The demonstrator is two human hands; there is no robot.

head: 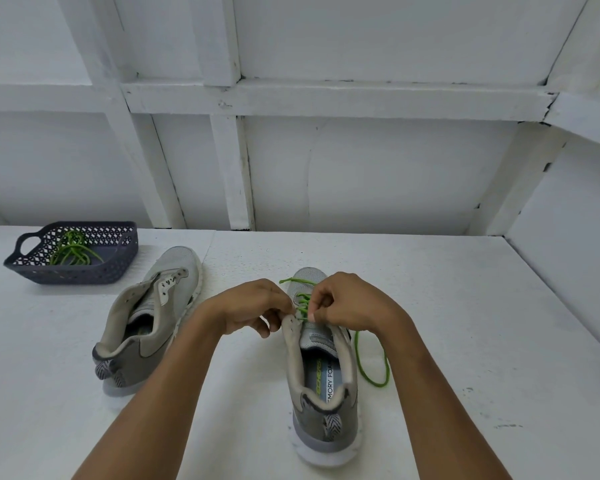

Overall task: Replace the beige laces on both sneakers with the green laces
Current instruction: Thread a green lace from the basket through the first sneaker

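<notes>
Green lace (303,302) is pinched in the curled right hand (343,303), while the left hand (253,306) pinches the sneaker (312,422) by its eyelets.

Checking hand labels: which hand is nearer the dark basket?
Left. The left hand lies right of the basket, past the unlaced sneaker; the right hand is even farther right.

Both hands (253,306) (343,299) pinch the green lace (303,303) at the right sneaker (323,393) — left sneaker (146,320) unlaced, spare lace (71,251) in basket (84,271).
</notes>
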